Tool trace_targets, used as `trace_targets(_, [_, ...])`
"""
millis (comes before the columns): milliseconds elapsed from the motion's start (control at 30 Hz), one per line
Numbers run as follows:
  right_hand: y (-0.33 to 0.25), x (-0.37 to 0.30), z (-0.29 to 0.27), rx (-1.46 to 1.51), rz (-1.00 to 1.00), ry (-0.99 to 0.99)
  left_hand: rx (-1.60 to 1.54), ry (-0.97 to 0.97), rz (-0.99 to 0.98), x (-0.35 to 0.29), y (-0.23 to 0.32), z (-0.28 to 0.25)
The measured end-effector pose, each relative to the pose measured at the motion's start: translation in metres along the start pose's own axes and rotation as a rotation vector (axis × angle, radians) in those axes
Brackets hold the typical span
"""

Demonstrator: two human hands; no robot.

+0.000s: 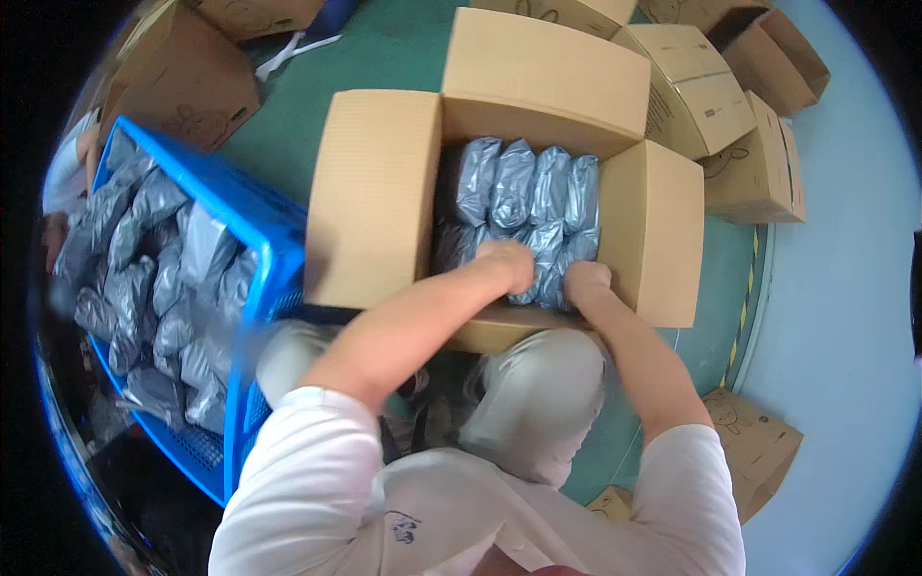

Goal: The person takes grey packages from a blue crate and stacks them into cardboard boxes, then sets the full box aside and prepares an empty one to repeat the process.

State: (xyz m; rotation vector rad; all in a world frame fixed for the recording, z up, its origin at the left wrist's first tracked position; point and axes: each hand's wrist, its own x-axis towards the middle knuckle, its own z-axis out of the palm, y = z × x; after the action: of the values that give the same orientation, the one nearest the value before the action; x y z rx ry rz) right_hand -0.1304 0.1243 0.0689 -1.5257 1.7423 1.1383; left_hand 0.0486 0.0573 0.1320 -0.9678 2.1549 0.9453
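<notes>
An open cardboard box [379, 192] stands before me with its flaps folded outward. Inside, silvery-grey plastic packages [515, 182] lie side by side in two rows. My left hand [509, 265] reaches into the near row, its fingers curled down on a grey plastic package [545, 245]. Close by on the right, my right hand [585, 279] is closed at the edge of the near-right packages, against the box's right inner side. Both sets of fingertips are partly hidden among the bags.
To the left, a blue plastic crate [274, 235] holds many more grey packages [158, 278]. Cardboard boxes stand at the far left [197, 82], far right [691, 91] and lower right [754, 446]. A pale wall [850, 288] runs along the right. Another person's arm [89, 154] shows beyond the crate.
</notes>
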Motion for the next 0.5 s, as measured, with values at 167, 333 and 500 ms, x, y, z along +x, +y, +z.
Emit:
trace_targets(167, [-0.026, -0.089, -0.064, 0.253, -0.184, 0.22, -0.518, 0.796, 0.155, -0.193, -0.071, -0.091])
trace_targets(333, [-0.06, -0.175, -0.114, 0.618, -0.453, 0.495, -0.592, 1.533, -0.377, -0.353, -0.23, -0.035])
trace_targets(500, [-0.12, -0.22, -0.145, 0.709, -0.666, 0.466, -0.416, 0.981, -0.872, -0.39, -0.346, 0.08])
